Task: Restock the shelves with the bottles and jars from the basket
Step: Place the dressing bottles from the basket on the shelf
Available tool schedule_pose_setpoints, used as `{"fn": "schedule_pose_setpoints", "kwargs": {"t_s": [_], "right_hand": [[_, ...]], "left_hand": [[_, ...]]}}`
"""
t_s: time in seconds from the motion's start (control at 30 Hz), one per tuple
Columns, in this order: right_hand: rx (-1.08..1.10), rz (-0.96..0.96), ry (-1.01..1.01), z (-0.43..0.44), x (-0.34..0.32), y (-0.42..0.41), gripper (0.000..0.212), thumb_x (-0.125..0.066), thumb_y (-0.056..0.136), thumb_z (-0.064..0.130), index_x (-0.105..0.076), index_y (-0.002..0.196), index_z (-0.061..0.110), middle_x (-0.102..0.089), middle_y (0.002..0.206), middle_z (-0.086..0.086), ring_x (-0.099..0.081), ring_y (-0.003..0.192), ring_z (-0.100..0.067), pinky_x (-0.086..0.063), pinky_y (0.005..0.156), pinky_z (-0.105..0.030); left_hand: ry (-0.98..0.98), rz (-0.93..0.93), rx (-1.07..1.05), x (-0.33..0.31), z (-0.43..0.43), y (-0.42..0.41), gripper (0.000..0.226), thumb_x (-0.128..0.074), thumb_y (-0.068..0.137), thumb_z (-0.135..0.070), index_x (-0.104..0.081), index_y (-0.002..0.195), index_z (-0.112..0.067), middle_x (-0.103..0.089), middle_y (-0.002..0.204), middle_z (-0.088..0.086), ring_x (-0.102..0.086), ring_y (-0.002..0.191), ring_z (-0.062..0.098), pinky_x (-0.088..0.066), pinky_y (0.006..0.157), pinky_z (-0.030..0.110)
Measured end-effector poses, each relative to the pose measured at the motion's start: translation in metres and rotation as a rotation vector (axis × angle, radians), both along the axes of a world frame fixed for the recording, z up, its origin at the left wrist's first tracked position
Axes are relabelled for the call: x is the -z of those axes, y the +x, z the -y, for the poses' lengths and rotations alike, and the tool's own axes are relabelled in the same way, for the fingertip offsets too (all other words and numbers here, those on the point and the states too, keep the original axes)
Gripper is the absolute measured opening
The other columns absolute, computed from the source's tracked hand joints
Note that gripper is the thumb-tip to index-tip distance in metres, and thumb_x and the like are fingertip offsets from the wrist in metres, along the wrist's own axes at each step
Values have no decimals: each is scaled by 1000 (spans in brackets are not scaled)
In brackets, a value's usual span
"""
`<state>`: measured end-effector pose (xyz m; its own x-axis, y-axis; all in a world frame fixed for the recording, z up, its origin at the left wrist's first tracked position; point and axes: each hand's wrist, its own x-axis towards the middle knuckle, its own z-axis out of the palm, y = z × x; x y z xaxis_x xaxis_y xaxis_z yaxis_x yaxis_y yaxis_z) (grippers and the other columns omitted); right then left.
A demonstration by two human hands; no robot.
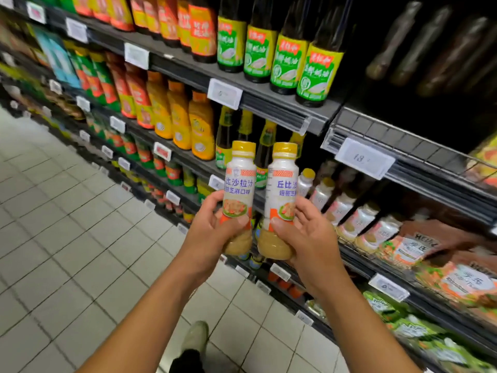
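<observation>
Two dressing bottles (238, 195) (282, 192) gripped: left hand (212, 230), right hand (306, 232); stocked shelves (269, 103), tiled floor (67, 211).

Shelves (277, 109) carry sauce bottles (317, 68); pouches (462, 281) lower right.

We note left bottle (238, 189) and right bottle (282, 191): glossy smooth plastic, shiny printed wrap. Yellow caps (243, 148) plastic. Shelf (271, 103) matt grey metal. Floor (67, 211) smooth tiles, faint sheen.

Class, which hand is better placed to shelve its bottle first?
Probably the right hand: the right bottle is nearer the row of matching bottles; the left hand holds the left bottle farther away.
</observation>
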<state>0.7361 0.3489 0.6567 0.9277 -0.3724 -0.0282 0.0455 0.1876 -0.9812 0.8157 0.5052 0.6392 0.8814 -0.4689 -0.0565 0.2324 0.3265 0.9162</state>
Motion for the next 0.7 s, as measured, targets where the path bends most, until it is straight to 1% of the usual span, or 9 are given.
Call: {"fn": "schedule_pose_setpoints", "kwargs": {"t_s": [0.03,0.1,0.17,0.23,0.33,0.4,0.5,0.6,0.7], "right_hand": [[29,-4,-6,0,-1,6,54,-77,76,14,-61,128,12,-72,117,-9,-67,113,-31,-57,90,-52],[89,0,-8,0,-6,16,57,-77,76,15,-60,130,12,-72,117,-9,-71,100,-26,-61,71,-33],[165,24,21,0,-10,24,57,-77,74,16,-62,128,14,-74,113,-9,-69,80,-17,-52,53,-16],[237,35,43,3,-14,30,53,-77,74,16,-63,126,16,-74,112,-11,-67,71,-17,-49,48,-16],[338,54,23,7,-21,34,57,-79,75,22,-61,128,17,-73,115,-13,-69,67,-16,-49,44,-19],[419,87,15,12,-27,35,62,-81,70,25,-61,128,14,-73,114,-14,-72,78,-19,-54,51,-23],[520,133,-2,24,-39,35,65,-82,68,21,-60,128,8,-73,113,-12,-70,99,-23,-58,75,-31],[593,168,-68,42,-56,32,70,-83,63,27,-61,126,5,-74,110,-9,-70,99,-19,-57,82,-33],[640,208,-126,66,-78,29,64,-84,66,19,-61,125,6,-75,109,-6,-71,98,-16,-58,82,-30]], "left_hand": [[1,8,27,0,4,11,47,-69,75,-12,-56,120,-15,-73,90,-1,-67,79,13,-56,66,29],[-2,16,83,-1,11,31,45,-69,75,-12,-57,119,-18,-73,91,0,-68,80,14,-57,67,30],[-11,32,138,-5,19,50,46,-69,75,-13,-56,119,-18,-74,95,2,-68,84,16,-59,69,32],[-15,54,196,-12,30,67,48,-69,76,-13,-54,121,-18,-74,99,1,-68,88,14,-59,71,31],[-16,106,271,-24,45,86,46,-68,76,-14,-54,120,-19,-75,96,-1,-68,84,10,-56,68,25],[-19,152,314,-33,57,94,46,-68,76,-14,-53,119,-18,-75,95,-1,-69,83,9,-56,68,25],[-20,224,358,-50,76,97,46,-71,73,-15,-53,115,-18,-76,95,-2,-70,85,9,-57,71,26],[-35,295,413,-70,100,98,45,-72,73,-16,-53,114,-19,-77,95,-2,-70,86,10,-58,74,28],[-68,340,480,-93,126,98,46,-73,74,-16,-53,116,-20,-77,97,2,-72,91,17,-60,79,33]]}}
